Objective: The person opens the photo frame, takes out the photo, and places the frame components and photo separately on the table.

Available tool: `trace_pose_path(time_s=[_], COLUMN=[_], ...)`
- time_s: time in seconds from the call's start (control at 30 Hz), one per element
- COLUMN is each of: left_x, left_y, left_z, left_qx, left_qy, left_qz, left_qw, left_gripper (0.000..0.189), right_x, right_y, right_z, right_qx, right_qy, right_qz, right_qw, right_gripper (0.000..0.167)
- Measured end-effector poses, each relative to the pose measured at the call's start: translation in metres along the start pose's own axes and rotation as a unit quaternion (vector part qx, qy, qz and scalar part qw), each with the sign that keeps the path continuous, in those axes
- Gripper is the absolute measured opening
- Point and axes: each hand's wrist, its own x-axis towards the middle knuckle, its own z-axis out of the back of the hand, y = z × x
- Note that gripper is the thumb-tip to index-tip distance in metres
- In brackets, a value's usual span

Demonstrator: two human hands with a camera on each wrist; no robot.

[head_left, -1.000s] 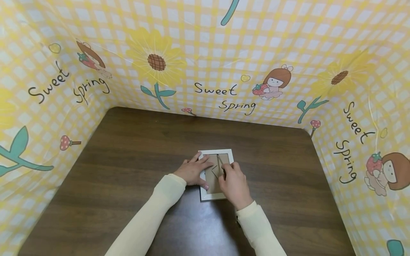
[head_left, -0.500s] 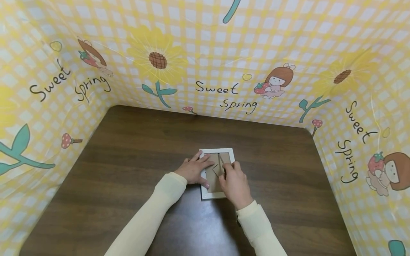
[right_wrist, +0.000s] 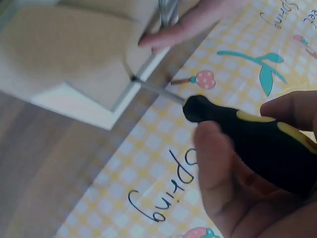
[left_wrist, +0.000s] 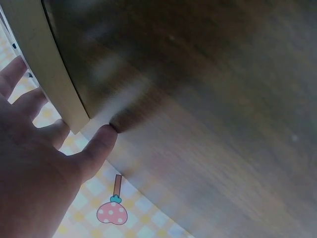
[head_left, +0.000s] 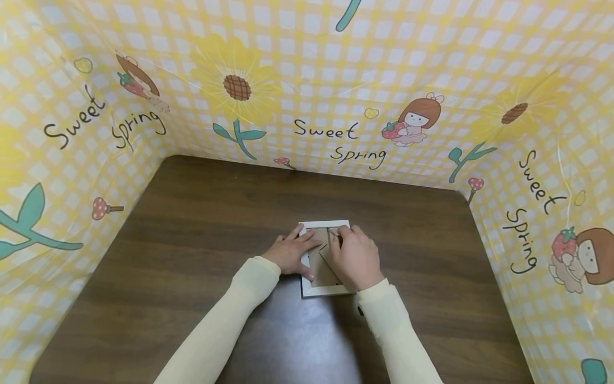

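A white picture frame [head_left: 326,291] lies on the table, its tan backing board [head_left: 317,273] facing up with a flap or slit cut in it. My left hand [head_left: 288,254] rests spread over the frame's left side, fingertips on the board. In the left wrist view its thumb [left_wrist: 99,148] lies by the frame's corner. My right hand [head_left: 357,258] grips a screwdriver [right_wrist: 262,136] with a black and yellow handle. In the right wrist view the screwdriver's tip is at the board's edge, by the frame's inner rim. In the head view my fingers hide most of the screwdriver.
The dark wooden table [head_left: 192,234] spreads out around the frame. Yellow checked cloth [head_left: 316,101] printed with flowers and "Sweet Spring" stands along the back and both sides of the table.
My right hand has moved a little away from me and to the right, toward the frame's far right corner, with the screwdriver. The left hand and the frame stay in place.
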Motion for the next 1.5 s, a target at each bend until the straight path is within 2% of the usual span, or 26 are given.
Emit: trace_pose_path(time_s=[0.2,0.8,1.1,1.5], left_x=[-0.001,0.000,-0.003,-0.005], left_y=[0.001,0.002,0.000,0.001], left_z=[0.002,0.004,0.006,0.004], left_qx=[-0.006,-0.002,-0.005,-0.004], left_qy=[-0.010,-0.004,0.000,-0.003], left_qz=[-0.008,-0.014,-0.011,-0.021], left_qw=[0.9999,0.9999,0.9999,0.9998], left_gripper=[0.097,0.099,0.097,0.099], right_x=[0.023,0.069,0.086,0.105], right_y=[-0.006,-0.002,0.003,0.007], right_z=[0.005,0.021,0.021,0.022], right_qx=[-0.004,-0.004,-0.005,-0.004], right_qy=[-0.012,0.052,0.080,0.123], right_qz=[0.038,0.039,0.037,0.033], right_qw=[0.9992,0.9979,0.9961,0.9919], right_gripper=[0.020,0.019,0.020,0.024])
